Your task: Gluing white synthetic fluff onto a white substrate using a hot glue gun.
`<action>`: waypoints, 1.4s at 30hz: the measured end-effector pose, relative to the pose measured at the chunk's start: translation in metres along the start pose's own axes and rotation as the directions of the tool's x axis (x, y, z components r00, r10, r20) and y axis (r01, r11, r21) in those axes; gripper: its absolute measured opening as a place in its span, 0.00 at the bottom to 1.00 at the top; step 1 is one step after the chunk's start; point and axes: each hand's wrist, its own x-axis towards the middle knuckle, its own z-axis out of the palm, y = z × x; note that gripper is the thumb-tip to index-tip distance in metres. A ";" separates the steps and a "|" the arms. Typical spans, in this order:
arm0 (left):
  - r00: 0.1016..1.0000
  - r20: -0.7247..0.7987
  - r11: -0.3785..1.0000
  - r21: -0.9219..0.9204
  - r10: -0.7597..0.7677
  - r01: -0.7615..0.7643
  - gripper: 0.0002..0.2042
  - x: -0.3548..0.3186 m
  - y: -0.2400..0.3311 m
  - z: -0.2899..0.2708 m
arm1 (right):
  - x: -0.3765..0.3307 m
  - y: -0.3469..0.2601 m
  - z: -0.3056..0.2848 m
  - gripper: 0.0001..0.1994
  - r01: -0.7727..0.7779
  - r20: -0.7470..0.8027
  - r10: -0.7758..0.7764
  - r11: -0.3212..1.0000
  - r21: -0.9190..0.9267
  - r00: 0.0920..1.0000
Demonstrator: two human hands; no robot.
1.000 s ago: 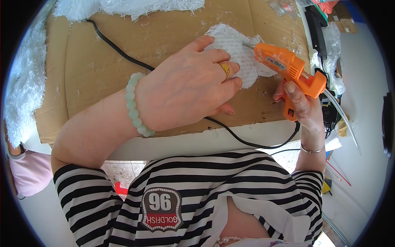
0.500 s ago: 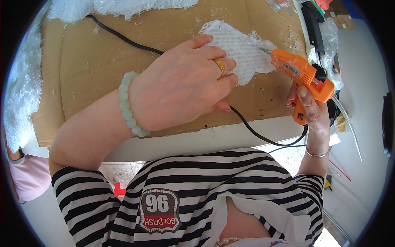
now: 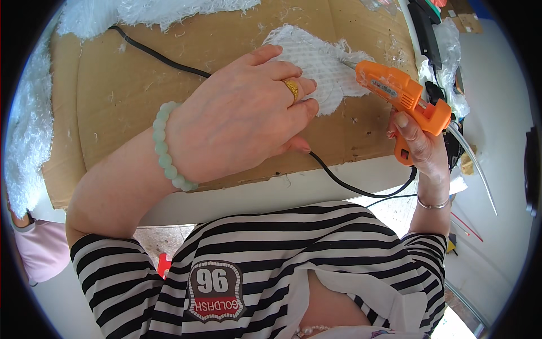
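Two hands work over a brown cardboard sheet [image 3: 141, 96] on the worktop. Left hand [image 3: 243, 118] lies spread flat, pressing a white mesh patch [image 3: 327, 68]. Right hand [image 3: 420, 144] grips an orange glue gun [image 3: 398, 90], its nozzle touching the patch's right edge.

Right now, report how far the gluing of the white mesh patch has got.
Done: the white mesh fabric patch lies flat on the brown corrugated cardboard sheet. In hand: the left hand presses its near edge while the right hand holds the orange hot glue gun, nozzle at the patch's right edge. Left: no glue line is visible; more white fluffy material waits along the cardboard's far edge.
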 end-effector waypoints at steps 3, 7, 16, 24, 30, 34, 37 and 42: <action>1.000 0.001 1.000 -0.003 0.001 -0.001 0.23 0.000 -0.001 0.001 | -0.001 -0.002 0.003 0.21 -0.035 -0.036 0.036 0.999 0.014 0.999; 1.000 0.010 1.000 -0.001 0.002 -0.002 0.23 0.001 -0.002 -0.001 | -0.007 0.002 -0.006 0.20 -0.050 -0.073 0.049 0.999 -0.011 0.996; 1.000 0.007 1.000 0.024 -0.005 0.004 0.23 0.002 -0.001 0.001 | -0.015 0.009 -0.017 0.19 -0.063 -0.160 0.058 0.998 -0.029 0.985; 1.000 0.021 1.000 0.010 -0.011 0.011 0.24 0.003 0.000 0.000 | -0.011 0.008 -0.014 0.18 -0.038 -0.110 0.036 0.999 -0.011 0.993; 1.000 0.010 1.000 0.017 -0.006 0.006 0.24 0.004 -0.001 0.001 | -0.011 0.008 -0.015 0.19 -0.081 -0.143 0.074 0.996 -0.045 0.987; 1.000 0.029 1.000 0.025 -0.011 0.011 0.24 0.004 0.001 -0.003 | -0.010 0.003 -0.017 0.19 -0.077 -0.066 0.073 0.994 -0.074 0.995; 0.999 0.035 0.999 0.034 -0.010 0.009 0.24 0.006 0.002 -0.003 | -0.012 0.004 -0.015 0.19 -0.015 -0.059 0.013 0.999 -0.038 0.998; 0.997 -0.070 0.998 0.061 0.033 -0.028 0.18 0.009 0.006 0.002 | -0.013 -0.007 0.000 0.21 0.158 -0.206 -0.120 0.971 0.180 0.971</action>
